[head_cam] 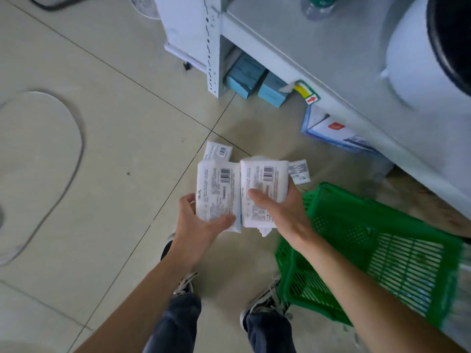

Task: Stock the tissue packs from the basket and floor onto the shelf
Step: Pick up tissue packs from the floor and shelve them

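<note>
Two white tissue packs, each with a black barcode and fine printed text on the wrapper, are held side by side and touching at the centre of the view. The left hand (pixel 201 220) has its grip around the left pack (pixel 216 189), thumb curled over the lower front; the right hand (pixel 283 212) has its grip around the right pack (pixel 262 184), thumb lying across its face. Two more packs lie on the tiled floor (pixel 114 149) just beyond the held ones: one (pixel 218 150) at 12 o'clock from the left pack, another (pixel 299 171) at 3 o'clock from the right pack. A green plastic basket (pixel 369 250) sits at 4 o'clock, under the right forearm. The grey shelf (pixel 318 54) runs across at 1 o'clock, with blue boxes (pixel 257 82) on its lower level. The person's sneakers (pixel 265 299) show at 6 o'clock.
</note>
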